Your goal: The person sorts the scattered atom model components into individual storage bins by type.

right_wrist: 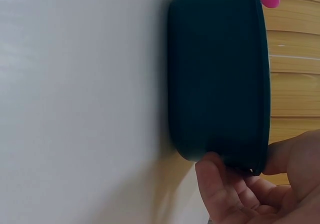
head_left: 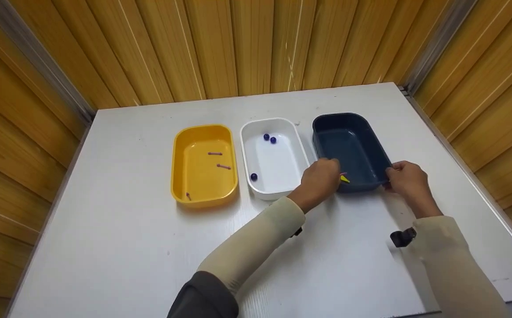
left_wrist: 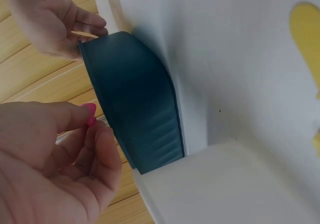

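A dark blue-green plastic bin (head_left: pixel 348 148) stands at the right of the white table. My left hand (head_left: pixel 321 177) is over its near left rim. Thumb and fingers there pinch a small pink piece with a rounded end (left_wrist: pixel 90 113), plain in both wrist views. A bit of yellow (head_left: pixel 344 179) shows beside this hand in the head view; whether it belongs to the pink piece I cannot tell. My right hand (head_left: pixel 408 180) grips the bin's near right corner, thumb at the rim and fingers against the outer wall (right_wrist: pixel 220 79).
Left of the dark bin stands a white bin (head_left: pixel 276 170) with 3 dark blue balls inside. Farther left, a yellow bin (head_left: pixel 194 163) holds 3 small pinkish-purple rods. Wood-patterned panels (head_left: pixel 256 44) rise behind the table (head_left: pixel 150 256) and along both sides.
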`<control>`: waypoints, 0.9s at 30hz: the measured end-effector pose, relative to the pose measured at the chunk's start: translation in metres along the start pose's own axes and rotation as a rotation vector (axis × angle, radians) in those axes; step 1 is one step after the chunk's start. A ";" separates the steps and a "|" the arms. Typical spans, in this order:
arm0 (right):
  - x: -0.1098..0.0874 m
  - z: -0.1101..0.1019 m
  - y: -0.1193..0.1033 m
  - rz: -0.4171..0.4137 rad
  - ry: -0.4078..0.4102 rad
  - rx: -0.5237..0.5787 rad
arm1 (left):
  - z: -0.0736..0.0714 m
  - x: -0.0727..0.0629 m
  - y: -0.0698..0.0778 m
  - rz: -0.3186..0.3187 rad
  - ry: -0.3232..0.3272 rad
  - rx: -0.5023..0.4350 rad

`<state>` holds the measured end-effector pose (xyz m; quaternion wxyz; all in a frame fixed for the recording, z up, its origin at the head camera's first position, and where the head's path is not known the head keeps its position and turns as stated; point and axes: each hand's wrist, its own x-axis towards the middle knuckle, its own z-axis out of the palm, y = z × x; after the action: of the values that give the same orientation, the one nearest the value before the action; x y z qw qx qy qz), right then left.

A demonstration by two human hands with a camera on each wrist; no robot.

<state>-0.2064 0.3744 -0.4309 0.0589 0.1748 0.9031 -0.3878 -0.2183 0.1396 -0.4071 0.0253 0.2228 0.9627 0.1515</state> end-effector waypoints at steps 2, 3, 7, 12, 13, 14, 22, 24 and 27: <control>0.000 0.001 0.000 -0.005 0.003 -0.005 | 0.001 0.000 0.000 0.005 0.004 -0.003; 0.000 0.001 0.000 -0.007 0.003 -0.005 | 0.001 0.000 0.000 0.008 0.006 -0.004; 0.000 0.001 0.000 -0.006 -0.001 0.000 | 0.001 -0.001 -0.001 0.014 0.003 -0.009; -0.001 0.000 0.000 0.001 0.010 -0.005 | -0.002 -0.004 -0.004 0.016 -0.022 -0.064; -0.001 0.000 0.000 0.001 0.013 -0.007 | -0.003 -0.005 -0.005 0.016 -0.027 -0.075; -0.001 0.000 0.000 0.001 0.015 -0.007 | -0.003 -0.007 -0.006 0.017 -0.032 -0.091; 0.000 -0.001 -0.001 0.012 0.002 0.024 | -0.006 -0.020 -0.020 0.011 -0.057 -0.161; 0.000 0.000 -0.001 0.014 0.002 0.017 | -0.007 -0.024 -0.024 0.016 -0.065 -0.163; 0.000 0.002 -0.001 0.019 0.009 0.012 | -0.007 -0.032 -0.030 0.025 -0.076 -0.178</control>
<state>-0.2069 0.3725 -0.4312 0.0576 0.1854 0.8994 -0.3917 -0.2030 0.0985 -0.4099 0.0797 0.2373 0.9409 0.2282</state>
